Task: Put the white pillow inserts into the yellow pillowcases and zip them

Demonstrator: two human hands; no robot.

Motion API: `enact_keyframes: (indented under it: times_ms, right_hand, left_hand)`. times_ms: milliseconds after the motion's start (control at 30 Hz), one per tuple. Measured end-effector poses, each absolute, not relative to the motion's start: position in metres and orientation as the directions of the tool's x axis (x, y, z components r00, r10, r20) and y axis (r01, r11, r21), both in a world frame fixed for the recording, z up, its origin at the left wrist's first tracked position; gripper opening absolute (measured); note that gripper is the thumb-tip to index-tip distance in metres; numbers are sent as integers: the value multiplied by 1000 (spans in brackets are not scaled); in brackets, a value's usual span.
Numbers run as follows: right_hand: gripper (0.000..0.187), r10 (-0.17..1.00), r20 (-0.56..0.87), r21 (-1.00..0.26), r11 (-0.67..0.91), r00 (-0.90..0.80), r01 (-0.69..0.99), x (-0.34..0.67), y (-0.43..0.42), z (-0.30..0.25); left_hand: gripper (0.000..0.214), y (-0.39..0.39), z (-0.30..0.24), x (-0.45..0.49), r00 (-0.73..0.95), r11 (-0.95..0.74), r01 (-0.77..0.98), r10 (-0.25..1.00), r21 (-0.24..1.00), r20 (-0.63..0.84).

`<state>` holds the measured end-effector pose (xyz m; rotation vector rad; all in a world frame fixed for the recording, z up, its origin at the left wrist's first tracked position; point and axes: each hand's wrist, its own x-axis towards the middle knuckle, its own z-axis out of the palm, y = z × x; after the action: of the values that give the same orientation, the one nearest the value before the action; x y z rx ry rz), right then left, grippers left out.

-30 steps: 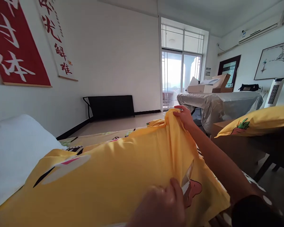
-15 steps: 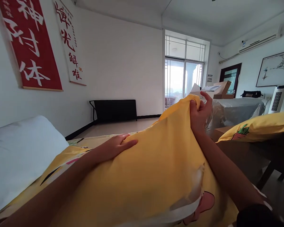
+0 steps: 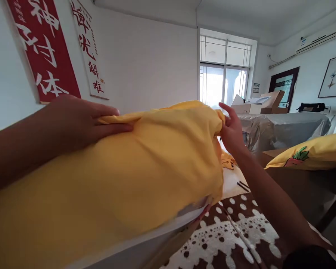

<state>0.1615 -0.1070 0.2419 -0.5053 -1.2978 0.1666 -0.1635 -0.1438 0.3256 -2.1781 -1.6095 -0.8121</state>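
Note:
A yellow pillowcase [image 3: 162, 160] stretches across the front of the view, raised between my two hands. White material [image 3: 156, 235] shows at its lower open edge; how far it reaches inside is hidden. My left hand [image 3: 86, 121] is closed on the upper left edge, thumb on the near side and a fold of cloth between thumb and fingers. At the upper right corner my right hand [image 3: 232, 129] grips bunched cloth, its index finger sticking up.
Below lies a brown and white spotted blanket [image 3: 226, 231]. At right, a yellow pillow [image 3: 310, 151] with a carrot print rests on a dark surface. Behind are plastic-covered furniture [image 3: 291, 125] and an open cardboard box [image 3: 273, 102]. Scrolls [image 3: 49, 52] hang on the left wall.
My left hand has moved up and left, lifting the pillowcase's left side. The right corner has dropped slightly, still gripped. The spotted blanket has come into view; the white pillow at left is now hidden.

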Motion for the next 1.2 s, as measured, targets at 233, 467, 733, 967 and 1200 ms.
enact_keyframes:
  times_ms: [233,467,733,967,1200]
  right_hand:
    - [43,490,850,-506,862,192,41,128,-82,212]
    - [46,551,820,-548,834,155,-69,105,-72,216]
    - [49,629,757,-622,777,179,-99,134,-70,212]
    - [52,713,686,-677,698,144,-233,142,-64,131]
    - [35,826,274,-846,450,-492,284,154,-22,14]
  left_hand:
    - [75,-107,272,-197,259,-245,965,946,-92,193]
    - [78,-103,278,-95,476,-563,821,769,97,427]
    - [36,-65,269,-12,653,-764,525,644,374,399]
    - [35,-58,270,5,545,-702,668,686,245,482]
    - [30,-62,268,26,487,-437,871,706,-226,514]
